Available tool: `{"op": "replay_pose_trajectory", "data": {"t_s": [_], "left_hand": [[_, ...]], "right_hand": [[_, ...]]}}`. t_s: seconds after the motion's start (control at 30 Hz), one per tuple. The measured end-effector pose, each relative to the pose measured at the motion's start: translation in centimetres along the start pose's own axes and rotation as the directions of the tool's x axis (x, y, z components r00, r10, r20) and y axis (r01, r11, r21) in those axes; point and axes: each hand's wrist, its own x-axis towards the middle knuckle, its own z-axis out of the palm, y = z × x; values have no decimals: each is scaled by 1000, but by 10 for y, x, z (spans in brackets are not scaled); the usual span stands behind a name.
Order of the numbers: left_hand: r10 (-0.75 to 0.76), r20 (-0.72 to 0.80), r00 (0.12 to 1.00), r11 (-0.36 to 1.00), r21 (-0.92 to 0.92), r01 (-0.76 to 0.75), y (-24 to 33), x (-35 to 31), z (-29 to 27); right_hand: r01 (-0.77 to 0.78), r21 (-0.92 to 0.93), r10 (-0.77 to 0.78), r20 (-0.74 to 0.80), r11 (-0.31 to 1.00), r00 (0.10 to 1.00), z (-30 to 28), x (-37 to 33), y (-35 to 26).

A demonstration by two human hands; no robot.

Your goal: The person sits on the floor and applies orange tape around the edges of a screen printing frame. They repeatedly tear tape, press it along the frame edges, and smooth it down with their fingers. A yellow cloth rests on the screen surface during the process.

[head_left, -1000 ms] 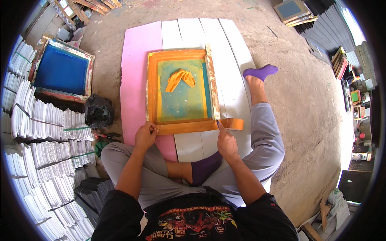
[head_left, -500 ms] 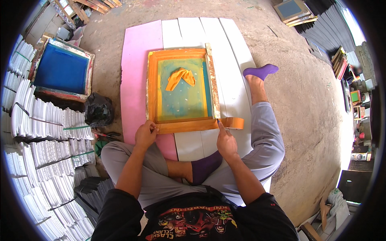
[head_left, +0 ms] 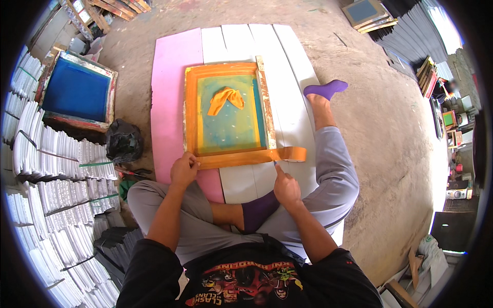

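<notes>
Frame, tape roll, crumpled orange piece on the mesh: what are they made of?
Frame: likely wood, worn finish; pale paint is chipped to brown on the right rail.
Tape roll: probably plastic film, fairly glossy; smooth orange-brown with a sheen.
Crumpled orange piece: thin, flexible, with soft folds; cloth or film, can't tell.

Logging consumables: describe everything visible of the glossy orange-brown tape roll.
The glossy orange-brown tape roll looks like plastic film, partly unwound, outer face visible. It is over a smooth white panel, right of the paint-stained wooden frame; whether it rests there is unclear. Its strip runs left along the frame's near side to the bare left hand. A slim blue tool in the bare right hand is at or near the strip.
</notes>
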Motion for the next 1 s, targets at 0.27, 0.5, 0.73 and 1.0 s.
{"op": "replay_pose_trajectory", "data": {"t_s": [0.27, 0.5, 0.73, 1.0], "left_hand": [[48, -14, 999, 991, -122, -50, -15, 1, 5], [15, 32, 999, 980, -198, -9, -15, 4, 5], [8, 18, 1000, 979, -206, -4, -22, 5, 10], [8, 10, 1000, 967, -253, -5, -27, 7, 12]], "right_hand": [[-43, 27, 48, -261, 999, 964, -24, 12, 10], [-114, 63, 123, -159, 991, 980, -79, 91, 45], [-141, 105, 138, 37, 984, 990, -92, 65, 55], [-70, 253, 85, -47, 965, 995, -144, 46, 54]]}}
